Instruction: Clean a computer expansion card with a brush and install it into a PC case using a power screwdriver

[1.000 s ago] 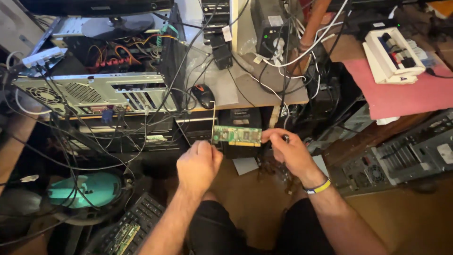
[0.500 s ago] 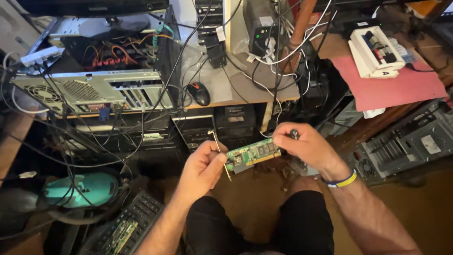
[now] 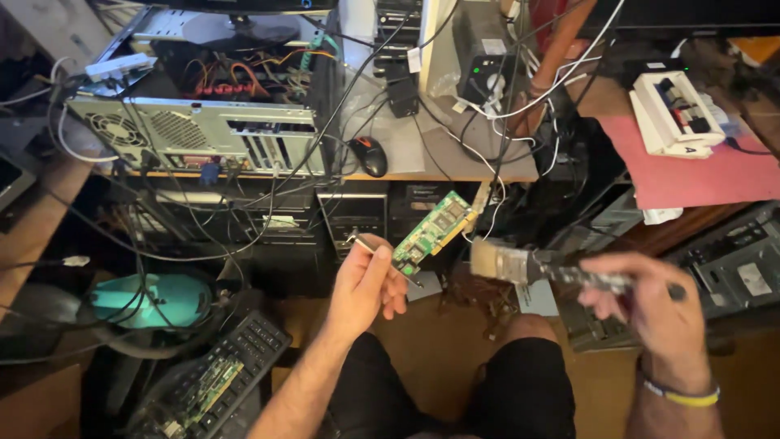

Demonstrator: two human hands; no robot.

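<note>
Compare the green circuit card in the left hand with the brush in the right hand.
The green circuit card is flat, rigid and sharply in focus, tilted up to the right; the brush is long, motion-blurred and lies nearly level. The left hand pinches the card by its metal bracket end; the right hand grips the brush by its handle, pale bristles pointing at the card. Both are held above the lap, apart from each other.

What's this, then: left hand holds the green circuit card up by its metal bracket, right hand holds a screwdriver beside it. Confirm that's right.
Not quite. The head view shows the right hand holding a paintbrush, its bristles toward the card, not a screwdriver. The rest stands: the left hand holds the green circuit card up by its metal bracket.
</note>
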